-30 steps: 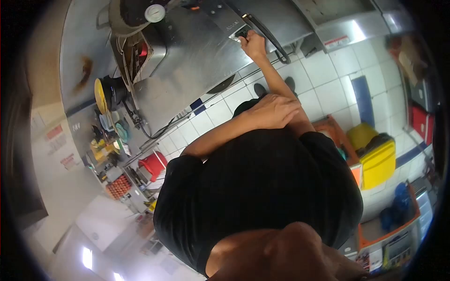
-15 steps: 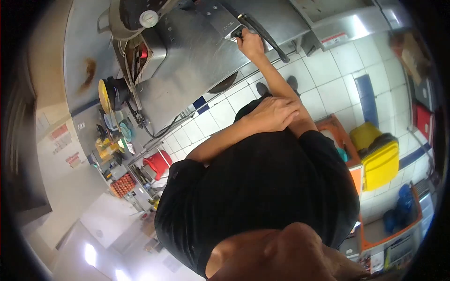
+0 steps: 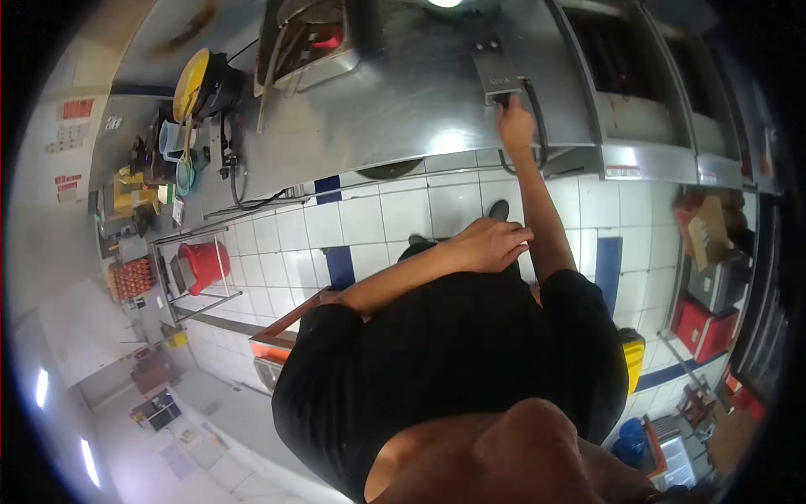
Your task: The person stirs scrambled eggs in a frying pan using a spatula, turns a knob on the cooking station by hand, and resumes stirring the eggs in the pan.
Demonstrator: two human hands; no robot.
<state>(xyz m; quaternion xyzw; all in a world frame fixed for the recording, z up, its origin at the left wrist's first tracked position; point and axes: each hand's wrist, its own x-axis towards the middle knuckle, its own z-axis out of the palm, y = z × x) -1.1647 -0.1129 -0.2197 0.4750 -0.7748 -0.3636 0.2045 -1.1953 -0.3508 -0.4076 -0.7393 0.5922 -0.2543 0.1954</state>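
My right hand (image 3: 515, 128) reaches to the counter, its fingers closed on a small black part at the near end of a dark, flat rectangular metal unit (image 3: 497, 71). Whether that black part is a knob or a handle is hidden by the fingers. Pale lettering marks the unit's near end, and a thick black cord (image 3: 540, 118) curves down beside the hand. My left hand (image 3: 491, 245) hovers before my waist, palm down with fingers loosely stretched. Its fingertips lie close beside my right forearm; touching or not, I cannot tell.
The steel counter (image 3: 395, 118) runs across in front of me, with a metal basin (image 3: 336, 67) set in it. A yellow-rimmed pan (image 3: 191, 84) sits at left. Steel bays (image 3: 623, 160) stand at right. Below are a red bucket (image 3: 203, 267), a yellow bin (image 3: 631, 359) and white floor tiles.
The view has turned, bringing the counter level across the top. My left hand has slid off my right forearm to beside it. My right hand stays on the metal unit.
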